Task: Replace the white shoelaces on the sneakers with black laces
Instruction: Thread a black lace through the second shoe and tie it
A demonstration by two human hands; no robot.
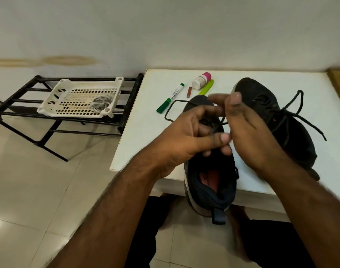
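Head view. The fingers [209,130] of the left hand [182,138] are being curled in over the lacing of the near sneaker [209,182], and the black lace [221,120] appears to be pinched between them and the thumb; the exact contact is being hidden by blur. The right hand [248,130] is being held just beside it, thumb raised, fingers bent toward the same lace; whether a strand is being gripped there cannot be told.

The near sneaker is being kept at the front edge of the table [320,89], heel overhanging toward the person, toe pointing away, so its long axis is running straight out from the body. A free loop of the lace [171,109] is lying on the table to the left of the toe, nearer the left hand. The lace crossing is sitting directly between both hands.

The second sneaker [277,120] is lying to the right, already threaded in black. White laces [101,103] are lying in a basket [56,93] on the rack [20,101].

Judgement: lacing of the near sneaker is being finished or tied.
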